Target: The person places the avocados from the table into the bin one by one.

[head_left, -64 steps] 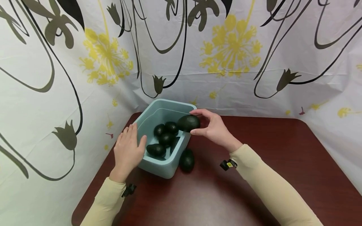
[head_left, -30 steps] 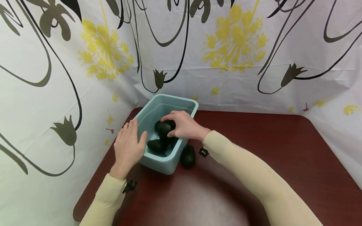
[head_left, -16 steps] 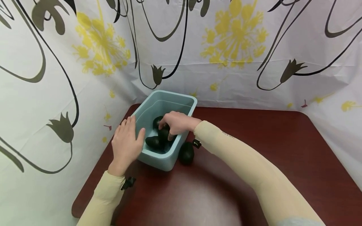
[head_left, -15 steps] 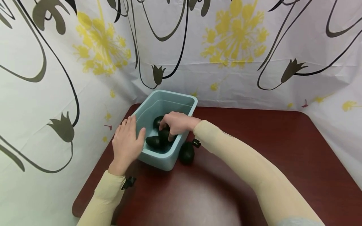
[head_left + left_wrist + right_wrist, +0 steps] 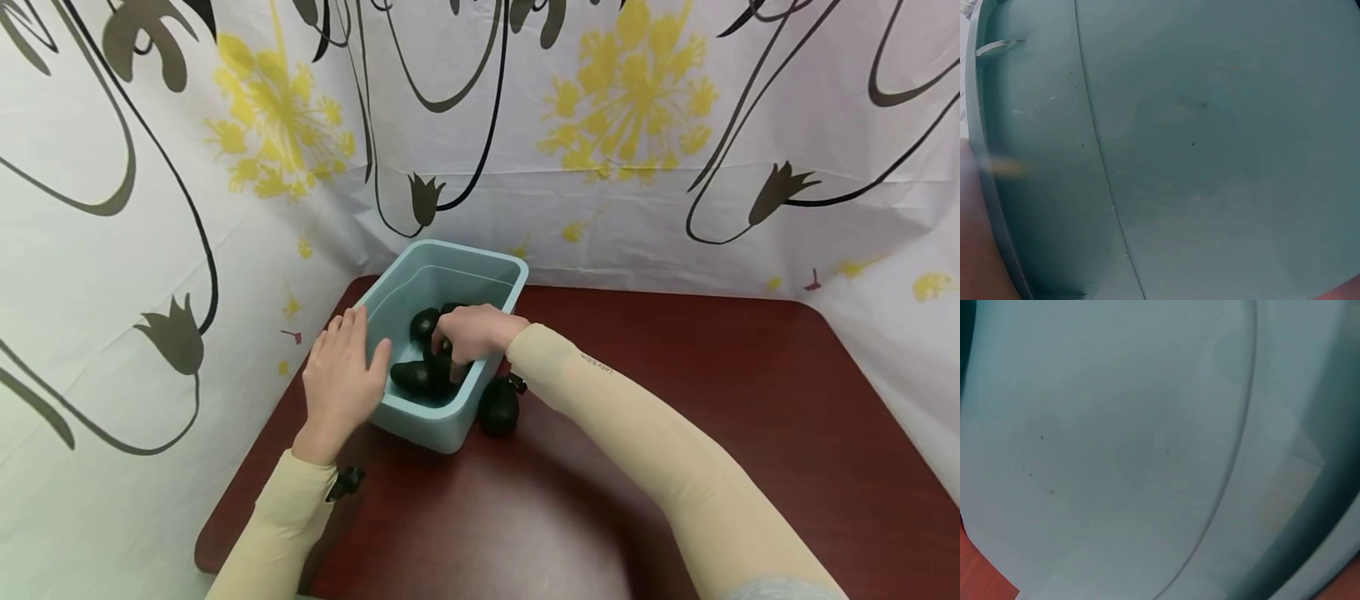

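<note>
A light blue-green plastic bin [image 5: 416,429] stands at the table's back left with several dark green avocados inside. My right hand [image 5: 478,332] reaches down into it over the right wall. Its fingers and thumb curl round an avocado [image 5: 444,348], mostly hidden by the hand. Other avocados [image 5: 409,377] lie close by in the bin. My left hand [image 5: 342,385] rests on the left rim with fingers straight and thumb spread. Both wrist views show mostly the bin's outer walls [image 5: 1210,156], and no avocado can be made out in the left one.
One more avocado [image 5: 498,408] lies on the dark red table [image 5: 712,400] against the bin's right side, below my right wrist. A white cloth [image 5: 480,150] with flower prints hangs behind and to the left of the table.
My right hand has carried an avocado from above the bin's right rim down and left among the others inside. The left hand has stayed on the left rim.
</note>
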Tool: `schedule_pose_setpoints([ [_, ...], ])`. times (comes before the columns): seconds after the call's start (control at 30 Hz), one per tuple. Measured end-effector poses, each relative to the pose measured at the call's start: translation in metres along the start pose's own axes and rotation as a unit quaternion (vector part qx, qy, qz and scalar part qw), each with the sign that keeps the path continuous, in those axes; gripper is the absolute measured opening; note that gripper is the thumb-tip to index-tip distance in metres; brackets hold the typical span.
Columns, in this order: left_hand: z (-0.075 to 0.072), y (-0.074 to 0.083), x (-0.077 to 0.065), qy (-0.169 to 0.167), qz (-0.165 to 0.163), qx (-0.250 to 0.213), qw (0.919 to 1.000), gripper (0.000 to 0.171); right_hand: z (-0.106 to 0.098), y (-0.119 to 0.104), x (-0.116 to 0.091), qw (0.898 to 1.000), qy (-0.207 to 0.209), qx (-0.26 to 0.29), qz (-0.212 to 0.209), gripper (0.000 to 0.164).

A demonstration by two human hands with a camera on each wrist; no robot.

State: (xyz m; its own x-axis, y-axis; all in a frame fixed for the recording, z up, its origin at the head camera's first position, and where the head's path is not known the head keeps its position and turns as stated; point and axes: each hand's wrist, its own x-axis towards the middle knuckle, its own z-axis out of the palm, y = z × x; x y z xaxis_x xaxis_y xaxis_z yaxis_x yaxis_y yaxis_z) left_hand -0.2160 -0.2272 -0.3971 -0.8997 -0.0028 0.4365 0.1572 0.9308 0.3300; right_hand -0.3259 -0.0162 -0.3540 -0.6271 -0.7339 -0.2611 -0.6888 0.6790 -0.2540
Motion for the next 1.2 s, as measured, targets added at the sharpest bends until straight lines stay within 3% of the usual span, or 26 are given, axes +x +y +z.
schedule_pose_setpoints([
  [0.23, 0.0, 0.001, 0.0, -0.002, 0.002, 0.006, 1.0, 0.068, -0.001, -0.001, -0.001, 1.0, 0.01, 0.016, 0.0, 0.039],
  [0.53, -0.001, 0.002, 0.001, -0.001, 0.002, 0.007, 1.0, 0.069, 0.003, 0.002, -0.003, 0.994, 0.086, 0.053, -0.03, 0.035],
  [0.9, 0.001, 0.003, -0.003, -0.008, 0.001, 0.003, 1.0, 0.069, 0.013, 0.011, -0.016, 0.966, 0.206, 0.116, -0.103, 0.03],
  [1.2, -0.001, 0.005, -0.003, -0.007, 0.0, 0.007, 1.0, 0.069, 0.019, 0.011, -0.042, 0.945, 0.262, 0.141, -0.139, 0.029],
])
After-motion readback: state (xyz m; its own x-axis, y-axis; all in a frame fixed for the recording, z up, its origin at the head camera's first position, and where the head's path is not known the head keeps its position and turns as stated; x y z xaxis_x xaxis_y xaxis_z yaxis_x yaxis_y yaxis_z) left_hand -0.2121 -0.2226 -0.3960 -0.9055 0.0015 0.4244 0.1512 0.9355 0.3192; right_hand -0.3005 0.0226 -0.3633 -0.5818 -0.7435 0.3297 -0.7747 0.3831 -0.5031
